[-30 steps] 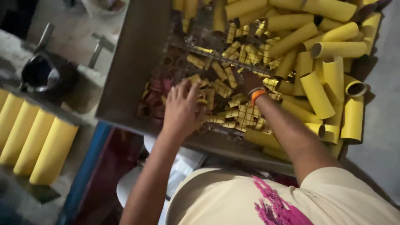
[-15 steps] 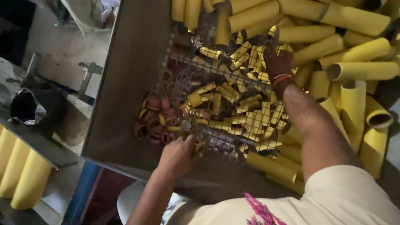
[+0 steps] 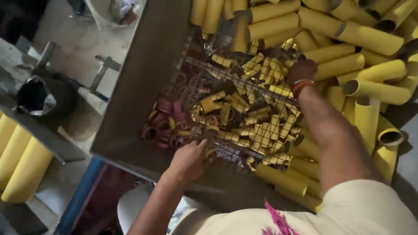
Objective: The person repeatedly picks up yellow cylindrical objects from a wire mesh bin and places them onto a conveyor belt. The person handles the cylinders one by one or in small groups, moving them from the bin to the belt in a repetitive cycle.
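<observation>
Far left: long yellow tubes (image 3: 19, 165) are lying side by side, well apart from the work. A grey metal tray (image 3: 143, 78) is carrying a wire mesh basket (image 3: 235, 117) on its floor.

Left part of the basket: pink and yellow rings (image 3: 167, 124) are being held in a loose heap. Middle and right part: short yellow tube pieces (image 3: 265, 126) are lying piled, unsorted. Judged from this, sorting is partly done; most short pieces are being left still mixed in the basket.

The left hand (image 3: 189, 159) is being pressed on the basket's near edge, its grip curled around the wire, clamped on the rim as far as can be told. The right hand (image 3: 301, 69) is being held at the basket's far right edge beside the large yellow tubes (image 3: 361, 61); its fingers are hidden, so its grip cannot be told.

Against the frame half a second ago: the left hand is being kept at the near rim, and the right hand is staying at the far edge. The view is being shifted slightly.
</observation>
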